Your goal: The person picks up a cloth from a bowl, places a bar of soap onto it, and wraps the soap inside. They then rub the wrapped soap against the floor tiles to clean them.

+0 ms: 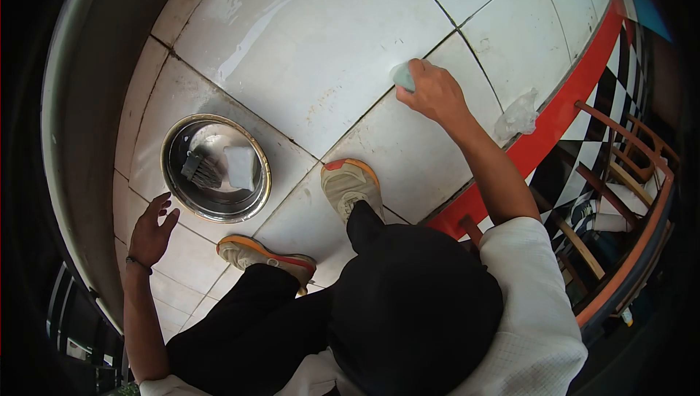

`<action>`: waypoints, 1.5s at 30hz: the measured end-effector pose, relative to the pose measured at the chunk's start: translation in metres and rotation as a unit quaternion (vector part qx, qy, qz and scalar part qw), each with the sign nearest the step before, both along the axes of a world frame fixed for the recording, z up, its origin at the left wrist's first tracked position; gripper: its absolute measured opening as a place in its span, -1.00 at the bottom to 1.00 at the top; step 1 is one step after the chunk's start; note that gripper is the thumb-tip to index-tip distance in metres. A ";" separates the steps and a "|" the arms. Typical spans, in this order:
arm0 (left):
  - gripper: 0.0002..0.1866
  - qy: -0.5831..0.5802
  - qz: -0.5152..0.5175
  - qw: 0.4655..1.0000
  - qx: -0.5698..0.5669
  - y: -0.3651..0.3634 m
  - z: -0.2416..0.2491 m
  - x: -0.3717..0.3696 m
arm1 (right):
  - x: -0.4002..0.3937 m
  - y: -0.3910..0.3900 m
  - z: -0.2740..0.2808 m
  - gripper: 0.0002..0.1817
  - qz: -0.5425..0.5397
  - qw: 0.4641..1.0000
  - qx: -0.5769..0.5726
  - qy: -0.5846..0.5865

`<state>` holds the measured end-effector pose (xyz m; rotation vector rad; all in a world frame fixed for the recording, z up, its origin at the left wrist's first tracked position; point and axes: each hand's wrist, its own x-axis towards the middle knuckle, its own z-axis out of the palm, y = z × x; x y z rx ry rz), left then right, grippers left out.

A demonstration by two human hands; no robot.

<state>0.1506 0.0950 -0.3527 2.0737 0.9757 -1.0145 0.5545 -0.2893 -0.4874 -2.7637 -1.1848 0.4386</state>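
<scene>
My right hand [435, 90] is closed around a pale green pad [402, 77], held against the white tiled floor [306, 53] close to a grout line. Its exact kind is partly hidden by my fingers. Off to the left, my left hand [152, 233] hangs with its fingers apart and nothing in it, just beside a round metal basin [261, 199]. Inside the basin lie a grey bristled brush [202, 170] and a whitish sponge-like block [240, 168], with what looks like shallow water around them.
A crumpled clear plastic bag [517, 115] lies by a red floor strip [543, 144]. Beyond it stands a wooden chair [649, 228] on black-and-white checks. A curved grey edge [69, 141] runs along the left. My shoes [350, 188] stand near the basin. Wet-looking streaks mark the tiles.
</scene>
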 end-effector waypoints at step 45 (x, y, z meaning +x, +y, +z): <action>-0.48 -0.013 0.009 1.000 0.011 -0.004 0.009 -0.013 | 0.061 0.005 -0.025 -0.51 -0.098 0.993 0.070 -0.021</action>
